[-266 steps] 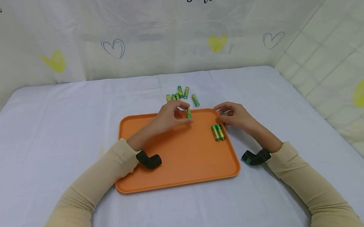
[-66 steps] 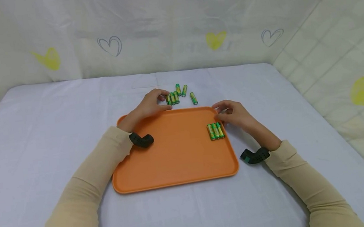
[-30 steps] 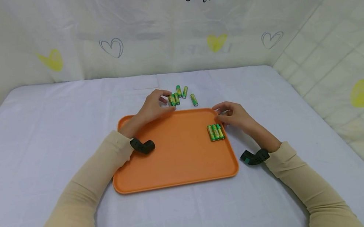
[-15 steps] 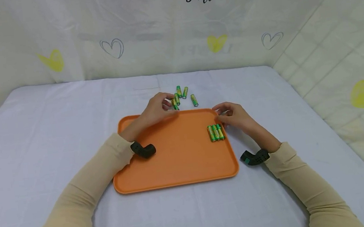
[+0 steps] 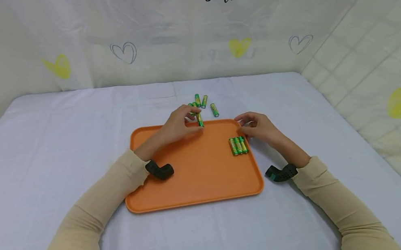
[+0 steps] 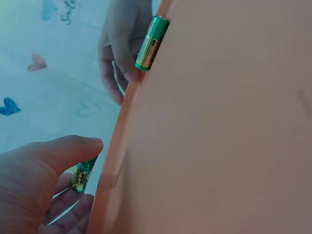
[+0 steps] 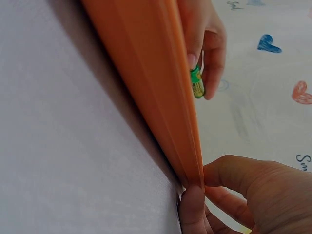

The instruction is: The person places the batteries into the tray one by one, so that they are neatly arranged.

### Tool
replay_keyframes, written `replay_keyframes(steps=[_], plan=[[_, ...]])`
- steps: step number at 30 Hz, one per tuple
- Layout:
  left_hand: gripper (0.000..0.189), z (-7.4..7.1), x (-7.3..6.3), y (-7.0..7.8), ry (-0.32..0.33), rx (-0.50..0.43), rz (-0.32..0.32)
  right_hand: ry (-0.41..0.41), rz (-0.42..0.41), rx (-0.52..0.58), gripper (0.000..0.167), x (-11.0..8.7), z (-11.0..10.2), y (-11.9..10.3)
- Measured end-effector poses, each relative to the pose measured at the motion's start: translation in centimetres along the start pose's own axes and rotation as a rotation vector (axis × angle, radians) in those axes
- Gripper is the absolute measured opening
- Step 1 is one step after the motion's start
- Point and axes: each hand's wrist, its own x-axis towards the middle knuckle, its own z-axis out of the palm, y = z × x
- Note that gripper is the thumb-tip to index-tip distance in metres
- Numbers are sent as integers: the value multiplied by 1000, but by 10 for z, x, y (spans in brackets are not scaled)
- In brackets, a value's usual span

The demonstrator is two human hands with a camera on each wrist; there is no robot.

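Note:
Between thumb and fingers my left hand (image 5: 180,126) pinches a green-and-yellow battery (image 5: 200,120) over the far rim of the orange tray (image 5: 195,178). In the left wrist view this battery (image 6: 82,177) is held by its ends, just outside the tray's edge. My right hand (image 5: 262,127) grips the tray's far right corner; in the right wrist view its thumb and fingers pinch the rim (image 7: 195,161). Three matching batteries (image 5: 238,146) lie side by side on the tray along its right side. Beyond the tray, several more batteries (image 5: 204,101) lie loose, two of them partly hidden behind my left fingers.
A white cloth (image 5: 306,220) covers the table under the tray. Behind the table hangs a pale sheet (image 5: 176,29) printed with hearts and "Smile". Each wrist wears a black camera mount (image 5: 159,170).
A third battery has joined the two on the tray. Since then my left hand has taken another from the loose group and carried it rightward and nearer. The right hand keeps its place.

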Motion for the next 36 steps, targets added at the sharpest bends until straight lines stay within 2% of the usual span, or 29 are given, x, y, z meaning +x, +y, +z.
replay_keyframes(steps=[7,13,22,29,36], plan=[[54,6,-2,6,17,3,53,7,2,-10,42,1,1,1],[55,10,-5,12,-5,7,94,6,-1,-11,42,1,0,1],[52,19,-7,18,-68,34,68,4,-1,-9,41,0,0,0],[54,27,-12,26,-141,7,41,13,2,-21,40,0,0,0],[53,36,-14,32,-150,-13,35,14,-3,-26,40,0,-1,1]])
